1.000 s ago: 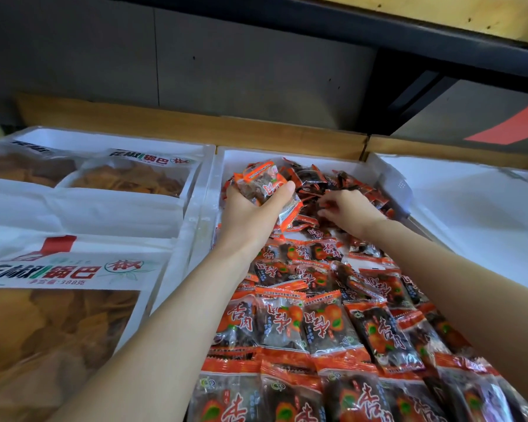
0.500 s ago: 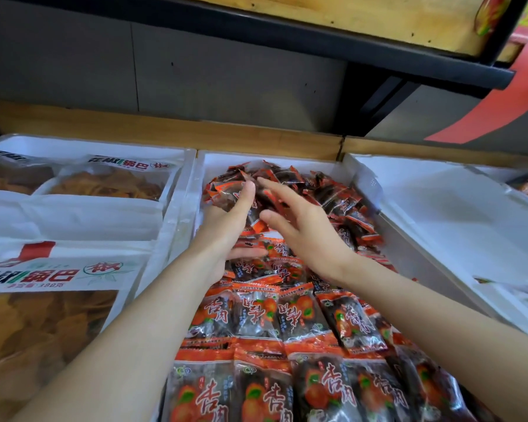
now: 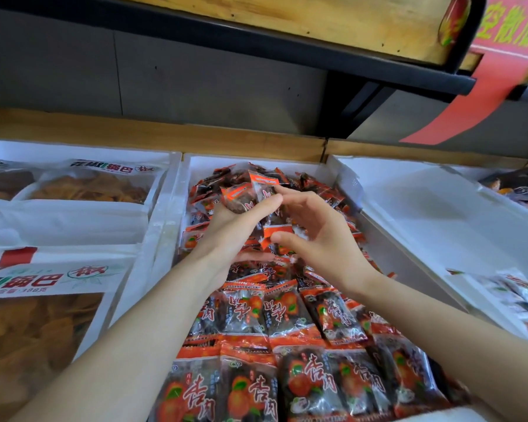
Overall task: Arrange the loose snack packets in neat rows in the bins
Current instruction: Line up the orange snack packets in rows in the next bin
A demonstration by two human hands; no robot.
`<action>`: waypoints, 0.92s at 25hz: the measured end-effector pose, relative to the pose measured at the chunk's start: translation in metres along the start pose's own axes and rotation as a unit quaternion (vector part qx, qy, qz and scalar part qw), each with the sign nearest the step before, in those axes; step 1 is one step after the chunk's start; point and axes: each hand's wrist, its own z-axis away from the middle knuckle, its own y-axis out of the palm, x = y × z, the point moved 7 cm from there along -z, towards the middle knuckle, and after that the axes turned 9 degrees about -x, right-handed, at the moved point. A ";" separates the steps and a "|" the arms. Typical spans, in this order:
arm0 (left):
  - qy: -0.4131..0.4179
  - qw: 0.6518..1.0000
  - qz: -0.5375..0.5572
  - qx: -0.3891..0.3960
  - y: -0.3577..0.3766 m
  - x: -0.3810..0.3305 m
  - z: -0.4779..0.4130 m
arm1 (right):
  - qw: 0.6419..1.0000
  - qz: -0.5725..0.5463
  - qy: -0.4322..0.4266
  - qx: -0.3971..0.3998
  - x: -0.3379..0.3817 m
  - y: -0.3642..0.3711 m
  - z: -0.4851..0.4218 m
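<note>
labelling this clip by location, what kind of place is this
Probably a shop's loose-snack display: white bins set side by side, one full of small wrapped snack packets, big printed bags in the next, and a red banner hanging from the shelf above.

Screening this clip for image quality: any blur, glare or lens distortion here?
Head view: rows of packets near the camera sharp, small glare spots on wrappers; loose packets in the left hand slightly soft; wide-angle stretching toward the frame edges.
</note>
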 end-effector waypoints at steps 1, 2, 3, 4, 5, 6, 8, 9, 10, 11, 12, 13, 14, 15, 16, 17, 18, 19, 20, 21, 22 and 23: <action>0.011 1.000 -0.008 0.004 0.000 0.003 -0.006 | 1.000 -0.004 0.003 0.016 0.000 -0.001 0.001; 0.022 1.000 -0.002 -0.001 -0.002 0.003 -0.009 | 0.999 0.001 0.006 0.038 0.000 -0.003 0.001; 0.032 0.999 0.004 0.001 -0.002 0.002 -0.010 | 0.998 0.022 0.008 0.049 -0.001 -0.009 -0.001; 0.047 0.999 -0.001 -0.005 -0.003 -0.001 -0.008 | 0.997 0.055 0.014 0.042 -0.007 -0.018 -0.007; 0.053 0.999 -0.002 -0.011 -0.004 -0.001 -0.010 | 0.994 0.106 0.029 0.012 -0.019 -0.033 -0.016; 0.047 0.999 0.004 -0.012 -0.006 0.000 -0.012 | 0.983 0.172 0.052 -0.022 -0.037 -0.051 -0.024; 0.040 0.999 0.005 -0.019 -0.008 0.000 -0.014 | 0.940 0.320 0.115 -0.033 -0.080 -0.081 -0.035; 0.036 0.999 0.005 -0.022 -0.009 0.002 -0.016 | 0.911 0.385 0.149 -0.007 -0.102 -0.090 -0.035; 0.036 0.999 0.006 -0.021 -0.010 0.003 -0.015 | 0.882 0.435 0.178 0.024 -0.121 -0.097 -0.034; 0.035 0.999 0.005 -0.020 -0.010 0.004 -0.017 | 0.861 0.467 0.198 0.044 -0.136 -0.102 -0.032; 0.033 0.999 0.005 -0.018 -0.009 0.004 -0.017 | 0.848 0.486 0.206 0.049 -0.145 -0.105 -0.031; 0.032 0.999 0.006 -0.016 -0.009 0.005 -0.019 | 0.841 0.501 0.201 0.041 -0.149 -0.106 -0.033; 0.032 0.999 0.007 -0.019 -0.009 0.004 -0.020 | 0.835 0.517 0.186 0.031 -0.149 -0.106 -0.036; 0.031 0.999 0.007 -0.019 -0.010 0.004 -0.020 | 0.828 0.534 0.168 0.022 -0.147 -0.104 -0.040; 0.031 0.999 0.007 -0.023 -0.010 0.005 -0.020 | 0.822 0.548 0.152 0.018 -0.142 -0.101 -0.042; 0.031 0.999 0.009 -0.023 -0.011 0.005 -0.021 | 0.819 0.555 0.142 0.014 -0.138 -0.099 -0.044; 0.030 0.999 0.011 -0.021 -0.011 0.005 -0.020 | 0.822 0.554 0.135 0.007 -0.132 -0.097 -0.044; 0.028 0.999 0.013 -0.021 -0.011 0.006 -0.019 | 0.831 0.539 0.134 -0.008 -0.125 -0.096 -0.043; 0.023 0.999 0.012 -0.026 -0.012 0.006 -0.019 | 0.848 0.513 0.129 -0.033 -0.113 -0.096 -0.043; 0.018 0.999 0.008 -0.033 -0.014 0.008 -0.020 | 0.866 0.482 0.117 -0.063 -0.099 -0.094 -0.042; 0.013 0.999 0.002 -0.039 -0.015 0.010 -0.021 | 0.881 0.454 0.097 -0.092 -0.082 -0.092 -0.041; 0.007 0.999 -0.004 -0.043 -0.017 0.012 -0.022 | 0.890 0.436 0.072 -0.116 -0.065 -0.088 -0.040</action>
